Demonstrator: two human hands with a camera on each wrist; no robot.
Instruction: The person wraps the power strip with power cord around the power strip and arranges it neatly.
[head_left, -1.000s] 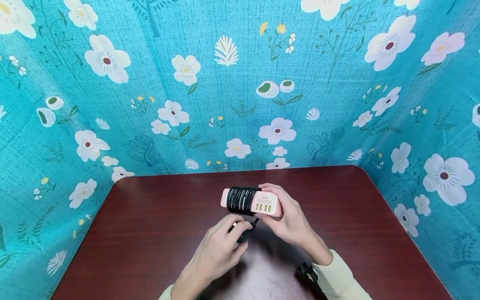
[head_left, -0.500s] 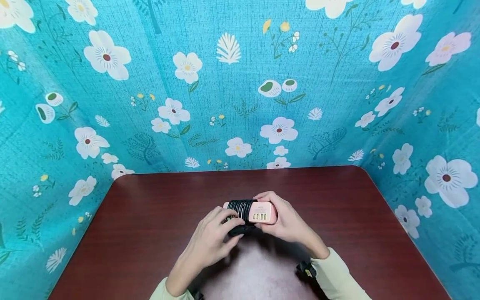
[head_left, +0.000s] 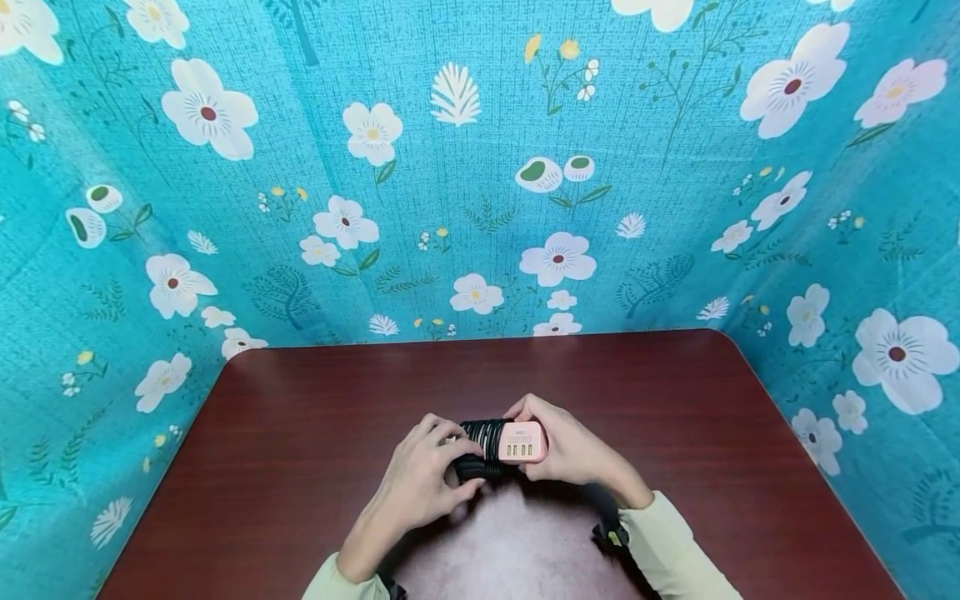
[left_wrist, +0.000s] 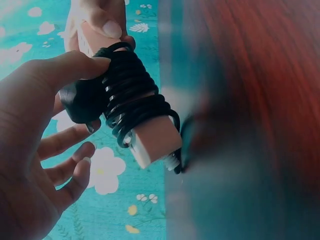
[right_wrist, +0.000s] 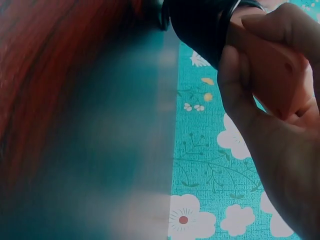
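A pink and white power strip [head_left: 522,442] with a row of USB ports is held low over the table's middle. Its black cord [left_wrist: 131,85] is wound in several tight turns around the body, leaving the pink end bare. My right hand [head_left: 572,448] grips the USB end, thumb and fingers on opposite sides. From the left, my left hand [head_left: 416,477] holds the black plug [left_wrist: 82,101] against the wound cord. The other left fingers [left_wrist: 75,180] are bent and hold nothing. Palm and fingers partly hide the strip's left end in the head view.
A dark red wooden table [head_left: 315,400] lies underneath, with a bright reflection near its front. Blue floral cloth [head_left: 450,208] rises behind it and along both sides. A black strap with a small device [head_left: 611,536] is at the right wrist.
Both hands have lowered the power strip toward the table. The left hand has brought the plug up from below the strip to the wound cord. The right hand keeps its grip.
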